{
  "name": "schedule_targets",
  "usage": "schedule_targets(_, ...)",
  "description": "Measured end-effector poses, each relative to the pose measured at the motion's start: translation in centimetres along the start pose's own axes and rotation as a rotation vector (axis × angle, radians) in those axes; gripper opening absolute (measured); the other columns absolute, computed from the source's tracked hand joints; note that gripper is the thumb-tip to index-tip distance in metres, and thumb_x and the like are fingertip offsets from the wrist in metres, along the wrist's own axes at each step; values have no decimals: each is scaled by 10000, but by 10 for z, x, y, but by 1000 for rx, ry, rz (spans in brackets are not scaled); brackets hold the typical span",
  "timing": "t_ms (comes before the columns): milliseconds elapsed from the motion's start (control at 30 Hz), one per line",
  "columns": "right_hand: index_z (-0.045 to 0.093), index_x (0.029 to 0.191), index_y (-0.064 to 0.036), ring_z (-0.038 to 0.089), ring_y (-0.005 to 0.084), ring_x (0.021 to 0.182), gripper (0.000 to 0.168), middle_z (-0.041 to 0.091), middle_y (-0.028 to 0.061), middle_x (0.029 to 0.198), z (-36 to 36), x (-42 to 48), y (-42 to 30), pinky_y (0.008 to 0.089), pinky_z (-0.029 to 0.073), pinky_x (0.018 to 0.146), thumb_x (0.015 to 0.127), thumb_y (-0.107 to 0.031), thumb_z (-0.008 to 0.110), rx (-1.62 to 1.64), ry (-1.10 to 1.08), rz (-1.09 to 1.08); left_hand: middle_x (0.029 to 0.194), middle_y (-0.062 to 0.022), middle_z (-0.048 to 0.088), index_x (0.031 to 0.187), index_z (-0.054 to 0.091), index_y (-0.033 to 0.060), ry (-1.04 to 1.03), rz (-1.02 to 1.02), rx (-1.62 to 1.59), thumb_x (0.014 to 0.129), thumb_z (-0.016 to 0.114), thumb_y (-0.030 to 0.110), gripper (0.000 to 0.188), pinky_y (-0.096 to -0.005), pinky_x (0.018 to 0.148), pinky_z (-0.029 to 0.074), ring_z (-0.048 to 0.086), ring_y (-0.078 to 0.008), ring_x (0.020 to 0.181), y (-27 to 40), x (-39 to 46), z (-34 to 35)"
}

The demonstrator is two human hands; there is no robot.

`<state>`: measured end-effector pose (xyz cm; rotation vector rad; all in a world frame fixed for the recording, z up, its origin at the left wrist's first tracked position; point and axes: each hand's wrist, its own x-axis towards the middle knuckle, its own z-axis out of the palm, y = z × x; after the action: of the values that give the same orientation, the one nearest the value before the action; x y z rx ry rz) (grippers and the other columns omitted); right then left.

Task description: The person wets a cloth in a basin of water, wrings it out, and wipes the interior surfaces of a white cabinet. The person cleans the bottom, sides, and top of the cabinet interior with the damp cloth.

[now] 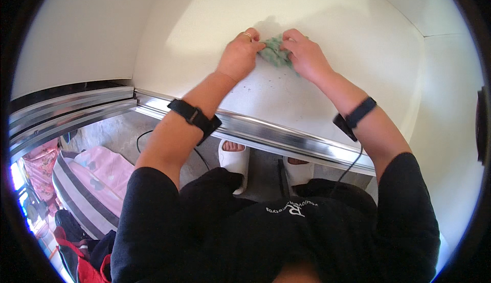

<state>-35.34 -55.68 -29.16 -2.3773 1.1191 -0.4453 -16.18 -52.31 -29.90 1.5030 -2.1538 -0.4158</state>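
Observation:
A crumpled green cloth [277, 55] is held between my two hands over a white panel surface [307, 95]. My left hand [241, 53], with a ring on one finger, pinches the cloth's left edge between thumb and fingertips. On the other side, my right hand [305, 55] grips the cloth with curled fingers. Whether the cloth touches the surface I cannot tell. Small dark specks [247, 88] lie on the white surface just in front of the cloth, nearer to me.
A metal sliding-door track [268, 127] edges the white surface. White walls [448, 102] rise at the sides. Black straps with small devices [195, 118] and cables are on both forearms. White slippers [232, 164] stand below the track. Pink and striped bedding [99, 171] lies at left, with dark-and-red fabric [82, 256] nearer.

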Motion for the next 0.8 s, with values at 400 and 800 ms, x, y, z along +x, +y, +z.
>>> schedule_targets(400, 588, 801, -59, 557, 302, 797, 141, 521, 96, 860, 27, -47, -41, 383, 473, 669, 689, -18, 513, 204, -186, -232, 870, -107, 581, 856, 640, 60, -150, 45, -188, 674, 547, -37, 226, -336, 693, 491, 584, -284, 816, 22, -88, -18)
schedule_targets(800, 529, 822, -47, 550, 371, 732, 114, 565, 178, 828, 130, 90, -184, 448, 445, 692, 794, -156, 511, 526, -299, -31, 856, -96, 573, 1002, 648, 120, 22, -473, 352, 736, 566, 8, 299, -331, 705, 456, 560, -264, 789, -114, -186, -129)
